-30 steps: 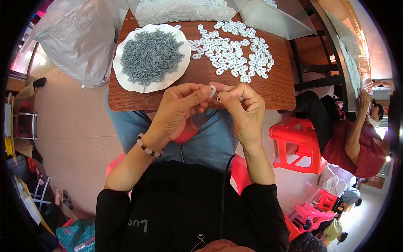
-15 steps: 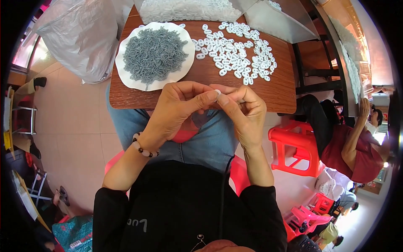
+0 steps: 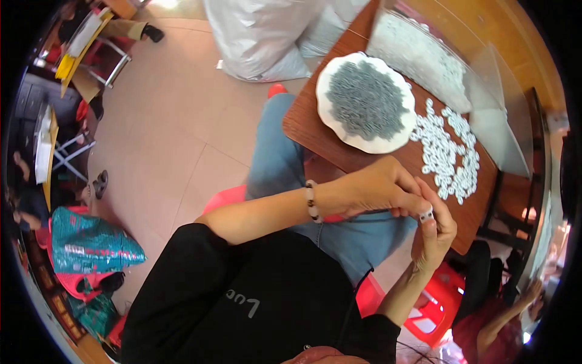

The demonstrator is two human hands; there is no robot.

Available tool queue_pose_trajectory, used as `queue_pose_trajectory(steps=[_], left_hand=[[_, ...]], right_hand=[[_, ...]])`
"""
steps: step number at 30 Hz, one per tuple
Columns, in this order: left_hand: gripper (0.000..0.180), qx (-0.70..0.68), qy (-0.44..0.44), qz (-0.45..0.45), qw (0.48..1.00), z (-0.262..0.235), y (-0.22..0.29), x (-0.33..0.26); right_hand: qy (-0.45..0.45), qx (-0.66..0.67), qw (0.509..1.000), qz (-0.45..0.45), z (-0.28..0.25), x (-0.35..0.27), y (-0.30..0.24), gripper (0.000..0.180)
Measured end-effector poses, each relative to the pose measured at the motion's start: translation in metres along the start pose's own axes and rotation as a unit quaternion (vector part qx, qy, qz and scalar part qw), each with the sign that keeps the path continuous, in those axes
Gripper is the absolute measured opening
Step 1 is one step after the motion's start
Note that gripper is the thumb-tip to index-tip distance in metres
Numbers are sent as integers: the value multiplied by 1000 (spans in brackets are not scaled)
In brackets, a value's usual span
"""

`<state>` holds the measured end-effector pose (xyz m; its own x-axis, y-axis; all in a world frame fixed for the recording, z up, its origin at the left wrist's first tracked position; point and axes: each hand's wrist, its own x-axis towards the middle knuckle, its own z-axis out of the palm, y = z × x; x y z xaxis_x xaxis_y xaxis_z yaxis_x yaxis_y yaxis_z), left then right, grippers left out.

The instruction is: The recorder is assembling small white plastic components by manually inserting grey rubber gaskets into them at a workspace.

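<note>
In front of the table's near edge, my two hands meet at the fingertips around a small white oval piece with two dark holes (image 3: 427, 215). My right hand (image 3: 438, 233) grips it between thumb and fingers. The closed fingertips of my left hand (image 3: 379, 187) press against its side; anything else inside that pinch is hidden. Beyond my left hand stands a white wavy-rimmed plate (image 3: 386, 144), heaped with tiny grey pieces (image 3: 367, 100) that look like coil springs. Many more white two-hole pieces (image 3: 445, 155) lie scattered on the tabletop to its right.
The brown wooden table (image 3: 327, 142) has a clear-walled bin of white pieces (image 3: 418, 57) along its back. Large pale plastic bags (image 3: 260, 39) stand left of it. A red stool (image 3: 439, 303) and a seated person (image 3: 500, 324) are at right; a teal bag (image 3: 91, 242) is at left.
The view has turned left, so table and plate now appear farther right. My hands stay together, and the white piece's two holes now show at the fingertips.
</note>
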<state>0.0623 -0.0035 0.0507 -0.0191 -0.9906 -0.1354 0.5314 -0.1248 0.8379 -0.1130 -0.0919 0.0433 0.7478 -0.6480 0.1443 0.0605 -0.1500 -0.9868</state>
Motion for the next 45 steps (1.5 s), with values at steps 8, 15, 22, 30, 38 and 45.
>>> queue_pose_trajectory(steps=[8, 15, 22, 30, 38, 45], left_hand=[[29, -45, -29, 12, 999, -2, -14, 5], [25, -55, -13, -36, 998, -5, -6, -1], [24, -7, -19, 14, 1000, 1, -10, 1], [29, 9, 25, 14, 1000, 12, -2, -2], [25, -2, 7, 25, 1000, 6, -9, -2], [26, -25, 18, 43, 999, 12, -8, -3]], right_hand=[[12, 7, 1000, -28, 5, 1, 5, 57], [-19, 94, 991, -91, 11, 8, 7, 45], [-32, 38, 990, -135, 2, 6, 7, 46], [-22, 73, 989, -124, 7, 6, 7, 44], [-10, 86, 988, -124, 11, 4, 9, 44], [-10, 18, 992, -121, 8, 5, 6, 47]])
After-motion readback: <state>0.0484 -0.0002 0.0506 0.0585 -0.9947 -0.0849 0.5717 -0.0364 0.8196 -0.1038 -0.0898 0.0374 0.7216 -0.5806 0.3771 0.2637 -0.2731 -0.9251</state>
